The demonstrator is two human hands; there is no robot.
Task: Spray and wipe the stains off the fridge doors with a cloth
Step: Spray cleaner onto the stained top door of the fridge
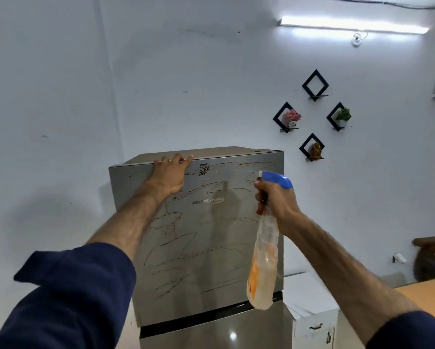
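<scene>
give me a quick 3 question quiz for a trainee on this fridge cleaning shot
1. True or false: the upper fridge door is already free of stains.
2. Which hand holds the spray bottle? A) left B) right C) neither
3. Fill in: the left hand grips the ____ edge of the upper door.

Key:
1. False: brown streaks cover it.
2. B: the right hand grips its neck, under the blue spray head.
3. top
</scene>
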